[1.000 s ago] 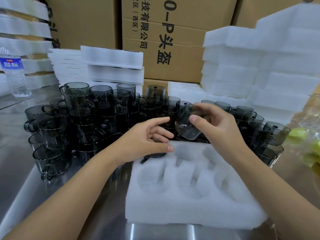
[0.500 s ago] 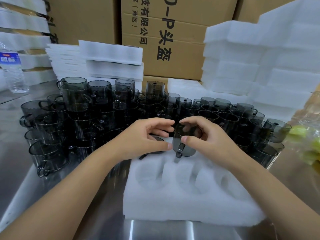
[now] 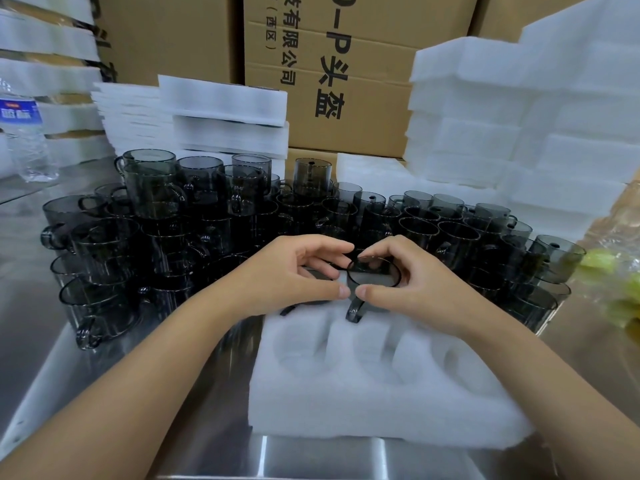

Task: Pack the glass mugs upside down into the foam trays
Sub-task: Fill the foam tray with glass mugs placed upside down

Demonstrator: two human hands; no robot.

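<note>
— Okay, quick: where's the mug [image 3: 373,276]?
— Upside down, base up, in a back-row pocket of the foam tray [image 3: 381,403], second pocket from the left. Its handle points toward the camera and lies in the foam slot.
— Right hand [image 3: 412,282]?
— Clamped on that mug: thumb on the near side of the base, index finger curled over the far side.
— Left hand [image 3: 291,277]?
— Just beside the right one, thumb tips nearly touching. Fingers are curled over a second mug [image 3: 288,309] in the far-left back pocket, and only a dark bit of handle shows under the palm. Gripping or just resting, cannot tell.
— Rest of the tray?
— Three round pockets show in the front row, white foam. The tray sits on the metal table [image 3: 38,306].
— Behind it?
— Loose mugs [image 3: 166,216], smoky grey glass, crowded right behind the tray, some stacked, mostly rim up. Foam stacks [image 3: 519,109] at right and left of centre, cardboard boxes [image 3: 346,46] at the back, water bottle [image 3: 26,133] far left, plastic bag [image 3: 620,237] with something green at the right edge.
</note>
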